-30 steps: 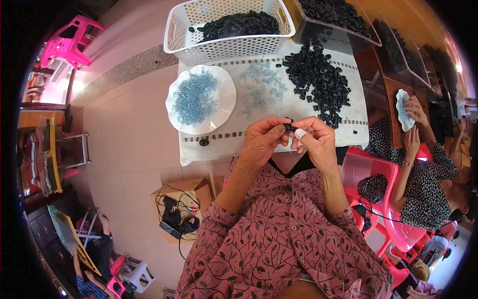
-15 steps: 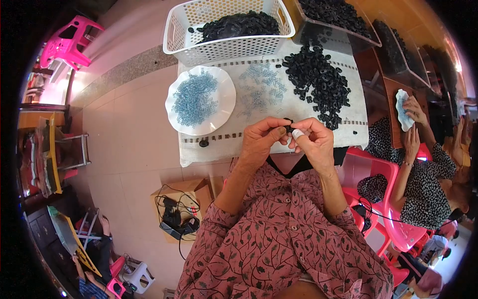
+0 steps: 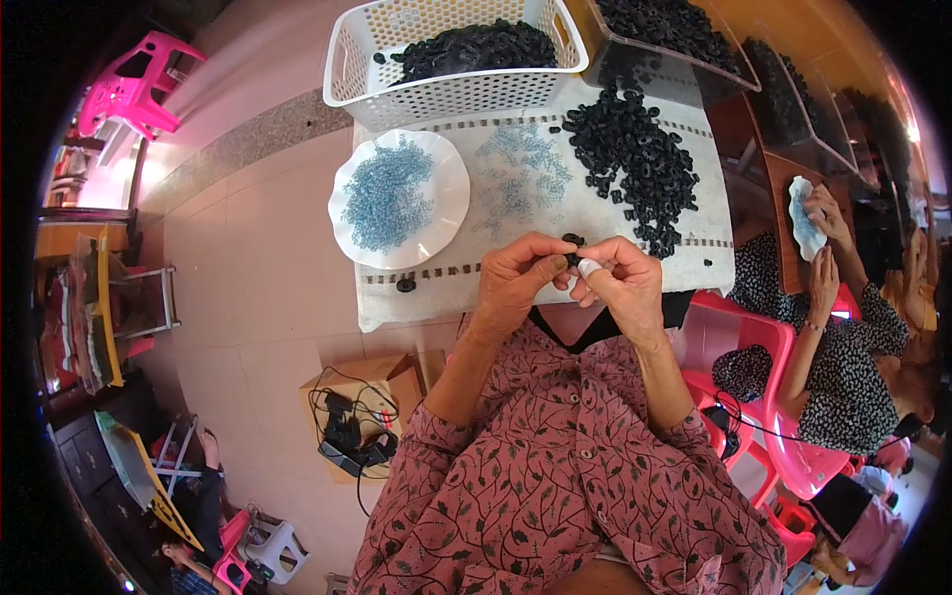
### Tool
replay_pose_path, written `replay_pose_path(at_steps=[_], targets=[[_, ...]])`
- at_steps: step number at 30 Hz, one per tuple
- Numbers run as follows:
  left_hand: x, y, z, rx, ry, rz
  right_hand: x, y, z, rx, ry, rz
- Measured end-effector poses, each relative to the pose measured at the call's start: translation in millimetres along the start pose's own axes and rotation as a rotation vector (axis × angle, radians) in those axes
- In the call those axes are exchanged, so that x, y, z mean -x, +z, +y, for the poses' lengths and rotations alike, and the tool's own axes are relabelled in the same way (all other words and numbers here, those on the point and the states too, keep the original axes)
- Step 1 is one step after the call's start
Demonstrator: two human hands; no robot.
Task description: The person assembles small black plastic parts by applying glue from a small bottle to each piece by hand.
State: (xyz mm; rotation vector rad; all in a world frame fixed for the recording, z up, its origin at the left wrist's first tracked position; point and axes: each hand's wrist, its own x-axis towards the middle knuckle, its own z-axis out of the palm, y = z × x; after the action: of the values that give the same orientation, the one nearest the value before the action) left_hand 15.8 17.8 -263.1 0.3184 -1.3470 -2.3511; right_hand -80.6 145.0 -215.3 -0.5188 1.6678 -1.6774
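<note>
Between the fingertips of both hands, above the table's near edge, is a small black part (image 3: pixel 573 241). My left hand (image 3: pixel 522 278) pinches it from the left. From the right, my right hand (image 3: pixel 623 281) closes on it; one of its fingers wears a white cover. Beyond my hands lie loose small clear-blue pieces (image 3: pixel 521 174) on the pale cloth (image 3: pixel 436 309). A white wavy-rimmed plate (image 3: pixel 451 208) at the left holds a heap of similar blue pieces (image 3: pixel 389 195). To the right spreads a pile of small black parts (image 3: pixel 635 164).
At the back stand a white perforated basket (image 3: pixel 456 104) and a clear bin (image 3: pixel 674 84), both with black parts. One black part (image 3: pixel 406 285) lies near the plate. A cardboard box (image 3: pixel 372 382) with cables is on the floor. A co-worker's hands (image 3: pixel 828 228) hold a plate at right.
Both my hands have shifted very slightly left, still pinching the black part, which now shows more above the fingertips. People in the background have moved.
</note>
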Motion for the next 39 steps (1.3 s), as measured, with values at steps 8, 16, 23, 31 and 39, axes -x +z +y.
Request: replay_pose_path(at_steps=[8,16,23,31,39], targets=[[0.7,2.4,4.7,-0.103,0.016,0.014,3.4,6.2,2.2,0.098,-0.063,0.051],[2.0,1.8,1.6,-0.267,0.067,0.033,6.3,11.5,10.5,0.244,-0.145,0.135],[2.6,6.4,2.3,-0.053,-0.077,-0.036,-6.5,-32.3,1.2,-0.168,0.132,-0.222],[9.1,12.6,-0.8,0.023,-0.187,-0.081,-6.5,-51.0,22.5,-0.301,0.205,-0.278],[20.5,19.3,-6.0,0.014,-0.115,-0.118,10.0,-42.6,18.0,-0.396,0.172,-0.266]])
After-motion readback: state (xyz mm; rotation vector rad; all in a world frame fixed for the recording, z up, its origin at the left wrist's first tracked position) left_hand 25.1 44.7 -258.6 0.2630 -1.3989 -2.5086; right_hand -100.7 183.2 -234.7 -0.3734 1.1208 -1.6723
